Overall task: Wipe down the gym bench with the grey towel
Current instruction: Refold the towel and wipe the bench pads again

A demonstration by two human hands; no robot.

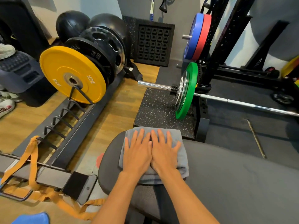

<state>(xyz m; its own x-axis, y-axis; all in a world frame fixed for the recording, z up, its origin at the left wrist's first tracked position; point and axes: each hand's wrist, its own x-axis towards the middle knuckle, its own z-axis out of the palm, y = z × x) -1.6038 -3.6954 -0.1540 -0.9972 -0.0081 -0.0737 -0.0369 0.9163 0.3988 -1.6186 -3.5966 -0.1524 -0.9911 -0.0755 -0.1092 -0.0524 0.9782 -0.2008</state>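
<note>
Grey towel point(175, 134): folded into a thick pad, lying flat on the rounded end of the surface, its far edge at the pad's rim.
Surface point(226, 175): black padded upholstery, running from the rounded end at centre toward the lower right.
Left hand point(137, 154): palm down on the left half of the towel, fingers straight and slightly spread, pressing flat and gripping nothing.
Right hand point(165, 154): palm down on the right half of the towel, fingers straight and spread, likewise pressing flat.
Hand spacing: the two hands lie side by side, touching along their inner edges.
Yellow plate point(71, 73): marked 15 KG, upright at the near end of a row of black plates point(103, 46) in the floor rack point(77, 126), left of the surface.
Green plate point(187, 89): loaded on the barbell point(242, 102), its lower edge on the speckled mat point(155, 110) just beyond the towel.
Blue plate point(193, 36) and red plate point(203, 38): together on a peg of the black frame, above the green plate.
Orange strap point(32, 159): draped over the floor rack's near end, lower left.
Floor point(113, 110): wood boards under the floor rack.
</note>
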